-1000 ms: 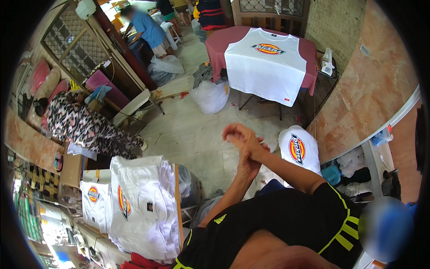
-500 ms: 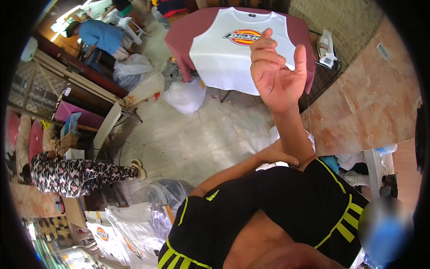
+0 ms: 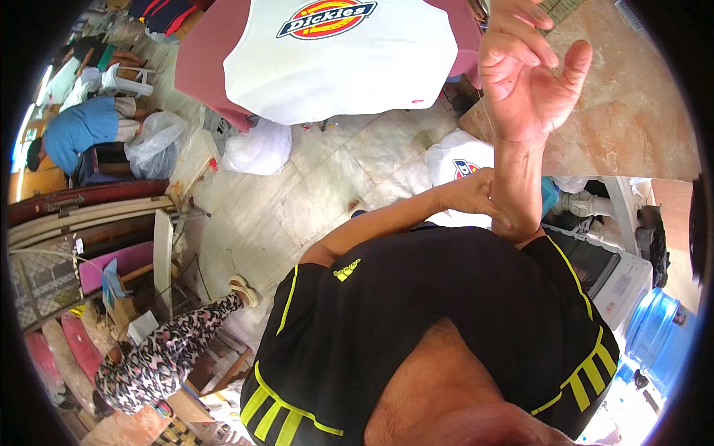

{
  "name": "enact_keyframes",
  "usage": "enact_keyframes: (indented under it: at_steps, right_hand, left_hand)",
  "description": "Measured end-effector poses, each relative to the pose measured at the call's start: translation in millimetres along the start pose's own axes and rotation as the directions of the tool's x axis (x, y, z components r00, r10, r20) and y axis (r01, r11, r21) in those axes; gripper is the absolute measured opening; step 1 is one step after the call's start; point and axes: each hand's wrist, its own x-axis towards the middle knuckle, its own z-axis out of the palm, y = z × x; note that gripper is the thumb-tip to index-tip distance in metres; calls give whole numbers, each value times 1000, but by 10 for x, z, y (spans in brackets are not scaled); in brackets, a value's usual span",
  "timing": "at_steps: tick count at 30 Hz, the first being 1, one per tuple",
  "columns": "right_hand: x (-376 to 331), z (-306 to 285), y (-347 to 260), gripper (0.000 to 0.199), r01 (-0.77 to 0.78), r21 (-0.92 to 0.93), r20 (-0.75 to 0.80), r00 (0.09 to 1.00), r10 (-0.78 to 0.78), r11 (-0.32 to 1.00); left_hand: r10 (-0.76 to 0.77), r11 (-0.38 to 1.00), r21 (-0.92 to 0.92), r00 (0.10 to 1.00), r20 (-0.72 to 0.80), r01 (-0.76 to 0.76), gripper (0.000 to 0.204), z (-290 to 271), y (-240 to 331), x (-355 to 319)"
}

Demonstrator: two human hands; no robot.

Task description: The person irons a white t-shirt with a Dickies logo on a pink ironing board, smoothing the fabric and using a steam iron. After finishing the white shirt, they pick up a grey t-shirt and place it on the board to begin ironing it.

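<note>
My right hand (image 3: 529, 89) is raised at the upper right, palm toward me. Its thumb stands apart and its fingers are loosely bent, with nothing in them. My left hand (image 3: 476, 195) reaches across and clasps my right forearm (image 3: 518, 175) near the elbow. Ahead, a white sleeveless shirt (image 3: 349, 78) with a red, yellow and black printed emblem lies spread over a table with a maroon cloth (image 3: 201, 56). Neither hand touches it. Beyond my forearms, a white cloth with a similar emblem (image 3: 446, 152) shows, partly hidden by my arms.
A white bag (image 3: 258, 147) stands on the tiled floor by the table. One person in blue (image 3: 82, 134) bends over at the far left; another in patterned trousers (image 3: 167, 353) is at the lower left. On the right are a marbled surface (image 3: 625, 111) and a blue water jug (image 3: 660, 334).
The view has shifted, so the table and shirt sit higher and further left, and the iron is out of sight. My right hand stays raised; my left still clasps the forearm.
</note>
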Motion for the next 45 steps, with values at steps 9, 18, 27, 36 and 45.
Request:
enact_keyframes:
  at_steps: [9,18,27,36,45]
  right_hand:
    - [495,-1040,256,55,-38,-332,-231,972,-42,943]
    - [703,-2839,-111,46,-279,-180,-4,959,-282,-943]
    - [764,-3142,-208,57,-376,31,-98,921,-377,-926]
    - [2020,-3478,-357,34,-129,-279,-42,992,-123,-952]
    - [2983,-3787,-655,15,182,-101,-293,934,204,-978]
  left_hand:
    - [40,698,713,998,54,-66,25,-1118,478,-337]
    - [539,-141,928,813,-221,346,33,-3438,1523,-1327]
    - [375,-354,839,884,-278,414,48,-4901,2046,-1090]
    - [272,-356,863,923,-272,359,40,-5964,2439,-443]
    - [325,-407,780,873,-364,476,66,-6531,2901,-404]
